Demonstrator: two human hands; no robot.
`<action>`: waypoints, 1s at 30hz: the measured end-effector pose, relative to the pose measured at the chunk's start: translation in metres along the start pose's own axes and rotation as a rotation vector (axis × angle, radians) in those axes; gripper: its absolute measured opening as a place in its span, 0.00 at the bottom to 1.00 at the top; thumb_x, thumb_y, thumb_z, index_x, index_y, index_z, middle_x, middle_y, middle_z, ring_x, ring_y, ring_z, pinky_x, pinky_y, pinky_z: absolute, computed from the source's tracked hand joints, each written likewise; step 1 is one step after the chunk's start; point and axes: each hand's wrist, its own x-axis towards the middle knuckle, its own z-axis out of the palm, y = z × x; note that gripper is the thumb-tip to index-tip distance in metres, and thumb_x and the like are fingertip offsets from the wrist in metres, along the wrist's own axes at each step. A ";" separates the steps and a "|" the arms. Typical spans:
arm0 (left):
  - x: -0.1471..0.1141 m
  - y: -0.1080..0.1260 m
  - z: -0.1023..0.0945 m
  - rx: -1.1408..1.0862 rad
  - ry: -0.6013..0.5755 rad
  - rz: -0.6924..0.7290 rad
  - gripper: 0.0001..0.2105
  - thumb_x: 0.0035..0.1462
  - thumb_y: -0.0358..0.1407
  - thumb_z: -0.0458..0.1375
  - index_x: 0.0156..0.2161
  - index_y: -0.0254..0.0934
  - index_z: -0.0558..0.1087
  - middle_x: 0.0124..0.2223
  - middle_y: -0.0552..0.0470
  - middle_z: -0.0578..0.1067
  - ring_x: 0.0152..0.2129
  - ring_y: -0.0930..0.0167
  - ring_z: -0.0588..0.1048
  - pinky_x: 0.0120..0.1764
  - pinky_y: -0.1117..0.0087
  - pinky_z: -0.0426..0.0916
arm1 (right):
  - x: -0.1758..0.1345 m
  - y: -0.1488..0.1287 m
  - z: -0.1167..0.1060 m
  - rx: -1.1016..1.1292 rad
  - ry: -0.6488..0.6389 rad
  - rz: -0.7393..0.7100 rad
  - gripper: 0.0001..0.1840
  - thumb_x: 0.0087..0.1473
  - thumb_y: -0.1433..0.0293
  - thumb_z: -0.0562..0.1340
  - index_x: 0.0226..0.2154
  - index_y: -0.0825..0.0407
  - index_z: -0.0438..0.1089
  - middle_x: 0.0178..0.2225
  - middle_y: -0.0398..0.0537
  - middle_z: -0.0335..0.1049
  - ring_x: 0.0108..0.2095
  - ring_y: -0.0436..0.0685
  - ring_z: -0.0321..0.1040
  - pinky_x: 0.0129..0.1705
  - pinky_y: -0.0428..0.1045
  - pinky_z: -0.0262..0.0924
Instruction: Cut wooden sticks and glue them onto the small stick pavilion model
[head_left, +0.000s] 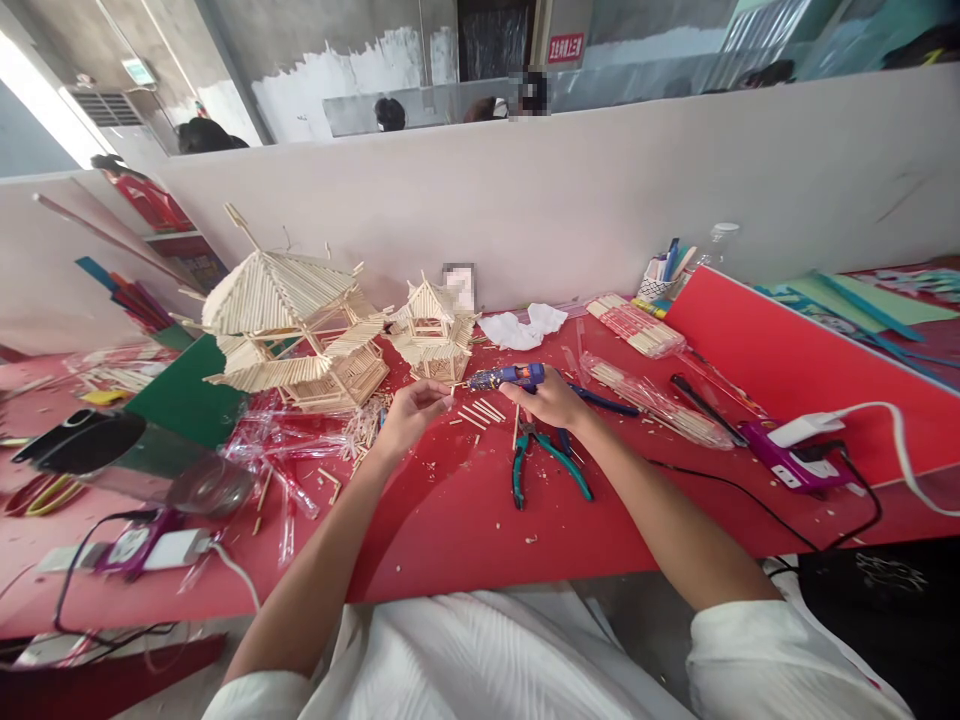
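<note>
My right hand (553, 398) is wrapped round a blue hot glue gun (511, 377), whose nozzle points left. Close to that nozzle, my left hand (412, 415) pinches a small wooden stick (452, 392), mostly hidden by the fingers. Just behind the left hand stands a small pavilion model (431, 330) built of wooden sticks. A larger stick pavilion (292, 320) with a wide sloping roof is to its left. Short cut sticks (484, 412) lie below the glue gun. Pliers with green handles (547, 460) rest in front of my right hand.
Plastic wrappers (281, 450) and a clear container with a black top (127, 460) are at left. Purple power strips (799, 460) with cables lie on both sides. Bundled sticks (652, 400), a red board (817, 370) and white tissue (523, 327) occupy the right and back. A pale partition (600, 190) closes the rear.
</note>
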 end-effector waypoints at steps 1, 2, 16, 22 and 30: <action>0.000 0.000 0.000 0.005 -0.003 0.000 0.21 0.46 0.50 0.69 0.37 0.35 0.75 0.34 0.49 0.78 0.33 0.68 0.75 0.40 0.68 0.68 | 0.000 0.000 0.000 -0.003 -0.004 -0.003 0.25 0.59 0.50 0.60 0.20 0.48 0.61 0.14 0.39 0.62 0.17 0.54 0.66 0.22 0.48 0.56; 0.000 0.001 0.000 0.009 -0.005 -0.001 0.21 0.47 0.50 0.69 0.37 0.36 0.75 0.34 0.49 0.78 0.33 0.68 0.75 0.40 0.68 0.68 | 0.000 0.000 0.000 -0.012 -0.004 -0.010 0.25 0.58 0.50 0.60 0.20 0.48 0.61 0.14 0.39 0.62 0.17 0.54 0.66 0.23 0.48 0.56; 0.000 0.003 0.000 -0.002 0.023 0.005 0.20 0.46 0.49 0.70 0.37 0.35 0.74 0.33 0.51 0.78 0.33 0.69 0.76 0.40 0.69 0.69 | 0.001 0.004 0.000 0.047 0.013 0.032 0.23 0.58 0.48 0.61 0.24 0.49 0.68 0.17 0.40 0.66 0.15 0.53 0.66 0.21 0.47 0.58; 0.001 -0.001 -0.001 -0.005 0.012 -0.019 0.21 0.46 0.49 0.70 0.38 0.35 0.73 0.35 0.49 0.79 0.34 0.68 0.76 0.41 0.68 0.69 | 0.001 0.005 0.000 0.060 -0.046 0.028 0.24 0.58 0.48 0.61 0.24 0.50 0.69 0.15 0.38 0.65 0.15 0.52 0.66 0.21 0.46 0.59; 0.000 0.001 -0.003 -0.017 0.030 -0.033 0.22 0.44 0.49 0.71 0.37 0.35 0.72 0.34 0.50 0.78 0.33 0.69 0.76 0.39 0.69 0.69 | 0.002 0.009 -0.002 0.050 -0.061 0.031 0.25 0.57 0.47 0.62 0.24 0.51 0.69 0.15 0.39 0.64 0.15 0.52 0.66 0.21 0.46 0.58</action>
